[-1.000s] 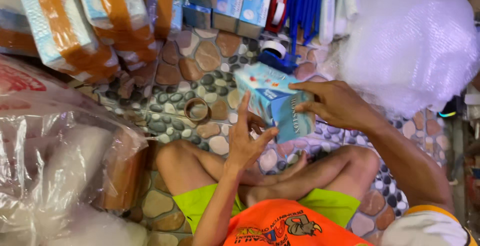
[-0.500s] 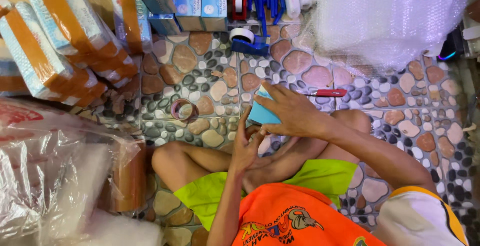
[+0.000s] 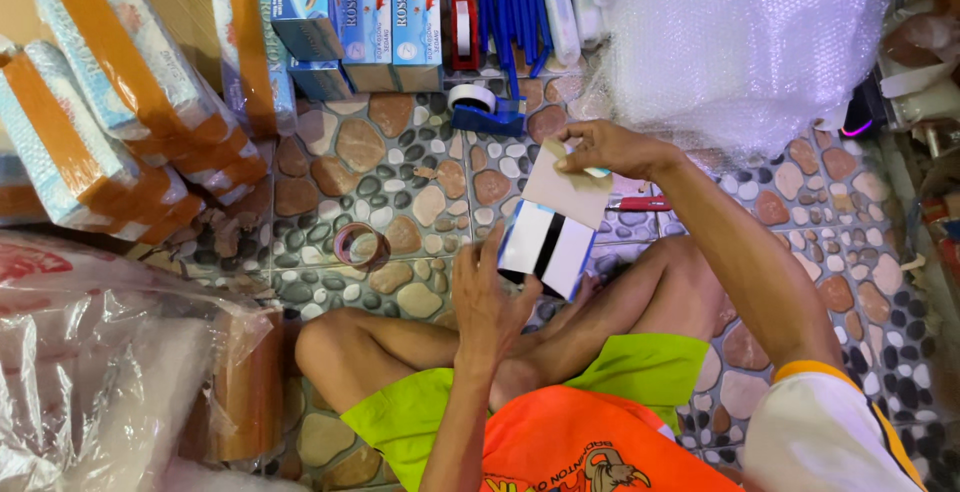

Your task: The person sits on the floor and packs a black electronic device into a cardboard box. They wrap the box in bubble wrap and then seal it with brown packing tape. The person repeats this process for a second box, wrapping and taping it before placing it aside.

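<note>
I sit cross-legged on a pebble-pattern floor. My left hand [image 3: 492, 297] steadies the lower end of a small blue, white and black box [image 3: 548, 244] held above my legs. My right hand [image 3: 605, 147] pinches the box's open brown cardboard flap [image 3: 566, 192] at the top. Both hands are closed on the same box.
A tape dispenser [image 3: 485, 110] and an empty tape ring [image 3: 362, 245] lie on the floor ahead. Stacked blue cartons [image 3: 370, 12] stand at the back, orange-and-blue wrapped packs [image 3: 120, 102] at left, bubble wrap [image 3: 740, 42] at right, plastic bags [image 3: 100, 372] at lower left. A red-handled tool [image 3: 640, 203] lies beside my right wrist.
The box has been turned, so its white and black end faces up and the brown flap is raised. My right hand moved to the flap; the view shifted slightly.
</note>
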